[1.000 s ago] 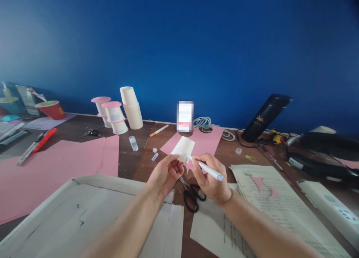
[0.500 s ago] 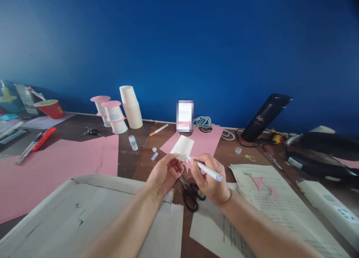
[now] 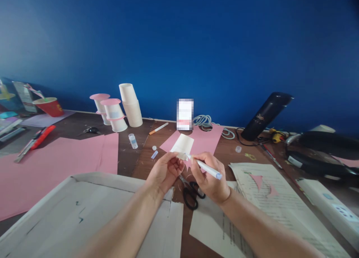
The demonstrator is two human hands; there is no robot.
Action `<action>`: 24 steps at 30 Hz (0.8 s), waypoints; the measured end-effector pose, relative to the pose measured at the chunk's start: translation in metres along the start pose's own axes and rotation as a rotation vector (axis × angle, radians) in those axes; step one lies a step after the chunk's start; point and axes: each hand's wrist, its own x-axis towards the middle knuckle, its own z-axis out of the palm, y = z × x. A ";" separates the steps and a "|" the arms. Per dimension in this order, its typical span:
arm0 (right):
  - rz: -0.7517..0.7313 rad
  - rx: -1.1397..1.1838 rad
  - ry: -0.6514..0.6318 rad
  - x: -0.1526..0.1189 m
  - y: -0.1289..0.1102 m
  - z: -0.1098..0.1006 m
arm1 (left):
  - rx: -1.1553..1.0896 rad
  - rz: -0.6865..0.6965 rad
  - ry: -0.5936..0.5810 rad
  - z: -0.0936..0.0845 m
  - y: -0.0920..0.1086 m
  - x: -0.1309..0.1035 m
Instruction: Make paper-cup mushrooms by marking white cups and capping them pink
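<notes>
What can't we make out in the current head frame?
Upright screen, head view: contents pixelated.
Pen tip, head view: too small to tell whether it touches the white paper piece.
Scissors, head view: blades mostly hidden by the left hand.
Printed sheet, head view: text too blurred to read.
Black object, head view: cut off by the right edge.

Left hand [image 3: 168, 169] at frame centre pinched a white paper piece [image 3: 183, 143], right hand [image 3: 213, 177] held a white pen [image 3: 207, 169] at its lower edge, scissors [image 3: 187, 186] lay below, blue wall [image 3: 179, 45] filled the top.
</notes>
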 end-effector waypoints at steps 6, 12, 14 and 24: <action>-0.002 -0.002 0.004 0.000 0.000 0.000 | -0.007 0.010 0.006 0.001 0.000 -0.001; -0.003 -0.009 0.038 -0.001 0.002 0.000 | -0.039 -0.003 0.012 0.000 0.000 0.000; -0.003 -0.001 0.056 -0.001 0.003 0.000 | -0.048 -0.008 0.018 0.000 0.000 0.000; -0.005 -0.006 0.059 -0.001 0.002 0.000 | -0.057 -0.033 0.022 0.001 0.001 -0.001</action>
